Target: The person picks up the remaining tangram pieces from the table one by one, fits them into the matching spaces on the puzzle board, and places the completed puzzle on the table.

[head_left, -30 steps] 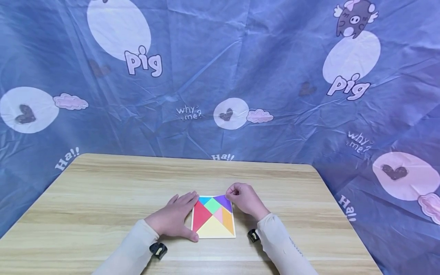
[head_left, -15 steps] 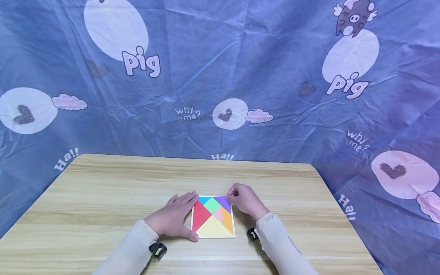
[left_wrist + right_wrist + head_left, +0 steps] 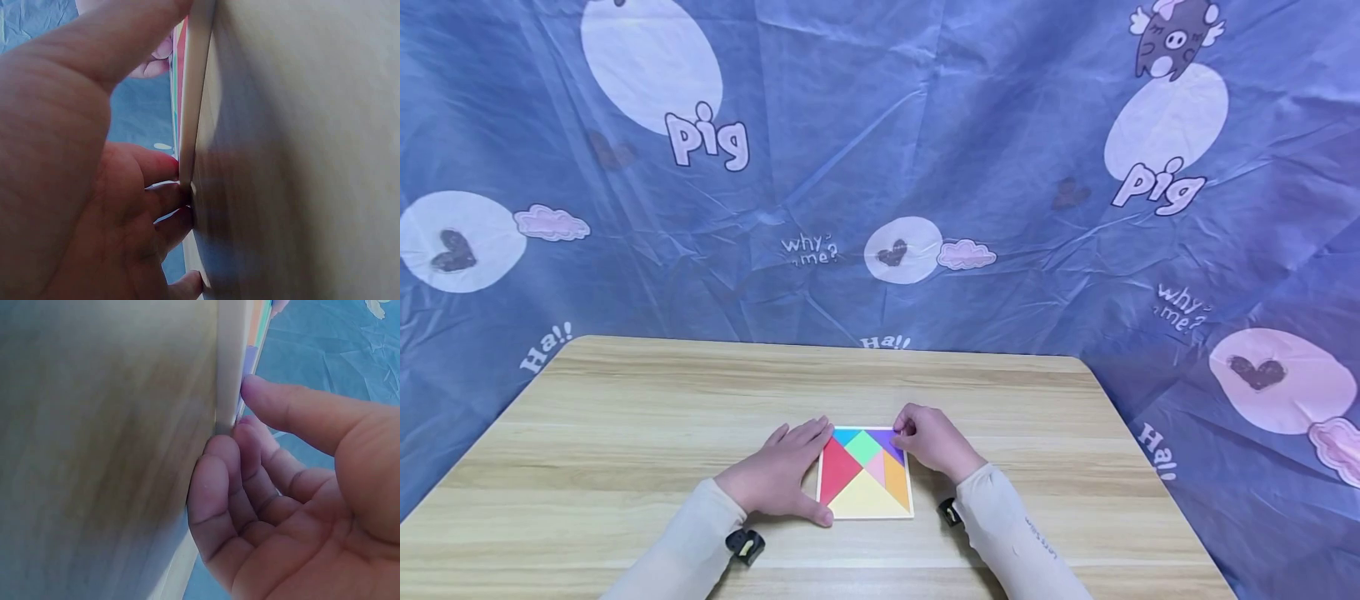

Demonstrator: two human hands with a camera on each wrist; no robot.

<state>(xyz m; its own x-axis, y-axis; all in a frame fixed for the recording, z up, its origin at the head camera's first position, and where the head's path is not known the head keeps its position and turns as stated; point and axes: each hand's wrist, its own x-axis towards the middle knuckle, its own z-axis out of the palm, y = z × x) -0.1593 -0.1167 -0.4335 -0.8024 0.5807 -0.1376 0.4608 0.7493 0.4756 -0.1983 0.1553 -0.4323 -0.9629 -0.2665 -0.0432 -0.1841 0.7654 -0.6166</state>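
Note:
A square tangram puzzle in a thin pale tray (image 3: 867,517) lies flat on the table. Its pieces include a red triangle (image 3: 837,471), a cream triangle (image 3: 869,498), a green square (image 3: 863,448) and a purple triangle (image 3: 886,437). My left hand (image 3: 781,475) spans the tray's left side, thumb at the near corner and fairly straight fingers at the far one. At the far right corner, my right hand (image 3: 936,437) has its thumb on the purple triangle and its fingers curled by the tray edge, as the right wrist view shows. The thumb covers part of that triangle.
The wooden table (image 3: 662,400) extends on all sides of the tray. Behind it hangs a blue patterned cloth (image 3: 820,167). Black wrist devices (image 3: 746,546) sit at both sleeves.
My right thumb has slid slightly nearer over the purple triangle, and that triangle now lies within the tray's pale border at the far right corner. The left hand stays in place.

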